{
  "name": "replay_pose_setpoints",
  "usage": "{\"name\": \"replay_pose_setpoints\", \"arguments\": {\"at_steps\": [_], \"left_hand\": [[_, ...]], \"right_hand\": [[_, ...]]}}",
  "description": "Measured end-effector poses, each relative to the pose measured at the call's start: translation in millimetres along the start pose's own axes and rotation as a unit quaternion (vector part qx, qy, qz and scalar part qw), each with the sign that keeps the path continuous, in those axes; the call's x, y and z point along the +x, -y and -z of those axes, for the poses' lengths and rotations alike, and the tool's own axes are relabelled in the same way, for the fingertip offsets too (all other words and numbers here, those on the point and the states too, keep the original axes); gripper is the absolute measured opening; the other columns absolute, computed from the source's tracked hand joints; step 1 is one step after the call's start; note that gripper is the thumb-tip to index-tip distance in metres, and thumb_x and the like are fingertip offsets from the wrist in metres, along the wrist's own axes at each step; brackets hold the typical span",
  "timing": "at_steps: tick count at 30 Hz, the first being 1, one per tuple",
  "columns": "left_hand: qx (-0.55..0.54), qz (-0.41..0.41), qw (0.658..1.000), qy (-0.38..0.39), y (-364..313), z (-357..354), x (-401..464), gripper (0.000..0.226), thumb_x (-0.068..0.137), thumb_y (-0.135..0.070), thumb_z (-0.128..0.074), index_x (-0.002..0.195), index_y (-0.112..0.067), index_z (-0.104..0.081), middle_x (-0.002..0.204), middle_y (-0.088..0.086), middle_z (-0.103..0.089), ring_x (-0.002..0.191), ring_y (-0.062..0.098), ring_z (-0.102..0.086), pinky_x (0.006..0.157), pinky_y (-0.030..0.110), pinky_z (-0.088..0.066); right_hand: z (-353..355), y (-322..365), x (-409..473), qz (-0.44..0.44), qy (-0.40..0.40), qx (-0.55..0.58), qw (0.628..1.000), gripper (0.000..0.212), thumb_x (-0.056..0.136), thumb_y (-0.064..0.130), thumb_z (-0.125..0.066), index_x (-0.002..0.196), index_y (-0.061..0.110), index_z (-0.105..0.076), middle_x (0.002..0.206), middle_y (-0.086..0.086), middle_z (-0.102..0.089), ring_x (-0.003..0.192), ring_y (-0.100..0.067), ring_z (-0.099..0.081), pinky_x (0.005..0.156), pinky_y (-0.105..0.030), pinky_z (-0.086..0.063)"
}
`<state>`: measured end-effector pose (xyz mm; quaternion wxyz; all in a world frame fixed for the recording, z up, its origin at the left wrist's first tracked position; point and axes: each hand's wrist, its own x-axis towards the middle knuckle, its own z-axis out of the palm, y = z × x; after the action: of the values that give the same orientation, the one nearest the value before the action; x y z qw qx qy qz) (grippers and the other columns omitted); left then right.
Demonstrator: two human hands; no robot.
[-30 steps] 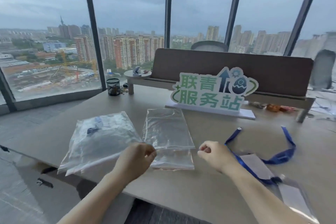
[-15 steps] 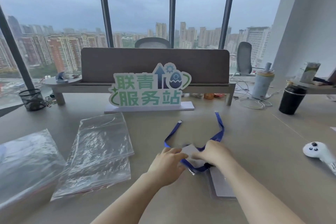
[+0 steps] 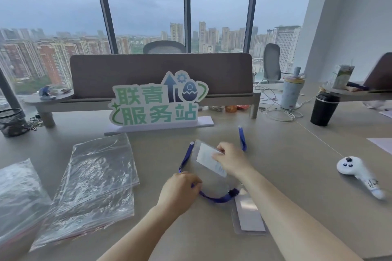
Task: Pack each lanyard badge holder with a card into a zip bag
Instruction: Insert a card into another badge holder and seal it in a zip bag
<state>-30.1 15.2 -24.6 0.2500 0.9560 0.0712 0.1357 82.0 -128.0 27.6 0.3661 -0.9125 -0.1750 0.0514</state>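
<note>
A blue lanyard (image 3: 214, 198) loops on the desk (image 3: 297, 176), its two ends pointing toward the sign. My left hand (image 3: 180, 192) is closed on the strap at the loop's near left. My right hand (image 3: 230, 160) pinches a white card (image 3: 206, 158) held tilted above the desk, seemingly inside a clear badge holder (image 3: 214, 182). A second clear holder with a white card (image 3: 249, 215) lies flat just under my right forearm. Empty zip bags (image 3: 95, 178) are stacked to the left. A filled bag (image 3: 17, 197) lies at the far left edge.
A green and white standing sign (image 3: 157, 104) sits behind the work area, in front of a brown desk divider (image 3: 161, 74). A white controller (image 3: 358, 172) lies to the right. A black cup (image 3: 323, 109), a tumbler (image 3: 291, 92) and cables stand at the back right, a mesh pen pot (image 3: 11, 122) at the back left.
The view swung right, from the zip bags to the lanyard. Both hands moved onto the lanyard; my right hand has lifted the card, and my left hand now grips the strap.
</note>
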Motion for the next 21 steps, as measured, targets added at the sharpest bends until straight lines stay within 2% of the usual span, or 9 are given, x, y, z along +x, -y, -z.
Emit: {"name": "replay_pose_setpoints", "arguments": {"at_steps": [2,5,7,9,11,14,17,19,21], "left_hand": [[-0.047,0.035,0.997,-0.054,-3.9,8.9,7.7,0.014,0.089,-0.027,-0.053,0.093,-0.024,-0.066,0.095,-0.005,-0.066,0.090,0.018,-0.060,0.077,0.032,-0.049],[-0.239,0.080,0.961,-0.116,-16.9,29.6,22.4,0.020,0.092,-0.015,-0.049,0.109,-0.023,-0.056,0.116,-0.001,-0.059,0.098,0.014,-0.057,0.085,0.031,-0.046],[-0.403,0.067,0.910,-0.068,-27.5,46.1,30.4,0.041,0.092,-0.005,-0.044,0.128,-0.025,-0.048,0.133,0.001,-0.053,0.116,0.018,-0.053,0.100,0.035,-0.045],[-0.519,0.019,0.855,0.002,-35.9,57.6,34.1,0.051,0.088,0.005,-0.043,0.129,-0.023,-0.051,0.133,0.003,-0.058,0.121,0.021,-0.055,0.102,0.036,-0.044],[-0.556,-0.026,0.829,0.056,-44.5,62.9,36.1,0.048,0.082,0.005,-0.048,0.124,-0.016,-0.059,0.126,0.008,-0.064,0.119,0.027,-0.058,0.101,0.041,-0.044],[-0.513,-0.045,0.855,0.065,-63.3,59.4,29.3,0.027,0.093,-0.002,-0.047,0.109,-0.010,-0.067,0.103,0.007,-0.073,0.099,0.022,-0.066,0.094,0.034,-0.048],[-0.467,-0.039,0.882,0.052,-76.8,55.0,19.3,0.026,0.100,-0.012,-0.042,0.092,-0.012,-0.067,0.070,0.004,-0.063,0.079,0.021,-0.066,0.083,0.028,-0.051],[-0.414,-0.046,0.908,0.046,-82.8,56.3,12.5,0.028,0.101,-0.014,-0.040,0.093,-0.013,-0.066,0.061,-0.002,-0.053,0.066,0.018,-0.063,0.077,0.029,-0.049],[-0.351,-0.047,0.934,0.046,-88.7,63.0,7.6,0.027,0.100,-0.018,-0.039,0.094,-0.017,-0.066,0.060,-0.004,-0.049,0.057,0.014,-0.058,0.072,0.029,-0.047]], "right_hand": [[13.1,6.2,-4.8,0.047,-0.048,0.037,0.997,0.023,0.090,0.029,-0.061,0.072,0.020,-0.049,0.073,0.001,-0.058,0.074,-0.023,-0.057,0.058,-0.031,-0.038],[39.8,20.8,-20.5,0.088,-0.059,0.117,0.988,0.021,0.091,0.025,-0.065,0.072,0.021,-0.056,0.071,0.006,-0.062,0.065,-0.012,-0.058,0.051,-0.020,-0.043],[57.7,31.4,-33.6,0.094,-0.039,0.189,0.977,0.016,0.091,0.019,-0.065,0.077,0.013,-0.060,0.073,-0.001,-0.065,0.062,-0.011,-0.059,0.046,-0.011,-0.041],[70.8,39.2,-44.7,0.091,-0.012,0.263,0.961,0.016,0.092,0.017,-0.064,0.078,0.011,-0.060,0.076,-0.006,-0.066,0.065,-0.016,-0.061,0.045,-0.014,-0.043],[80.1,45.4,-52.0,0.072,0.008,0.331,0.941,0.014,0.092,0.016,-0.062,0.078,0.013,-0.059,0.076,-0.009,-0.065,0.065,-0.019,-0.059,0.044,-0.019,-0.044],[87.3,52.7,-58.7,0.029,0.038,0.441,0.896,0.008,0.093,0.012,-0.053,0.087,0.014,-0.057,0.078,-0.011,-0.062,0.063,-0.020,-0.060,0.043,-0.024,-0.044],[93.3,59.6,-61.4,0.024,0.013,0.493,0.870,0.012,0.092,0.007,-0.049,0.096,0.015,-0.058,0.078,-0.009,-0.065,0.060,-0.018,-0.063,0.042,-0.024,-0.040],[98.5,62.5,-59.9,0.054,-0.055,0.438,0.896,0.015,0.092,0.009,-0.054,0.093,0.018,-0.064,0.082,-0.007,-0.069,0.069,-0.022,-0.064,0.042,-0.023,-0.045],[104.8,63.6,-56.7,0.110,-0.145,0.306,0.934,0.017,0.091,0.013,-0.058,0.098,0.024,-0.070,0.085,0.000,-0.072,0.077,-0.021,-0.066,0.050,-0.022,-0.048]]}}
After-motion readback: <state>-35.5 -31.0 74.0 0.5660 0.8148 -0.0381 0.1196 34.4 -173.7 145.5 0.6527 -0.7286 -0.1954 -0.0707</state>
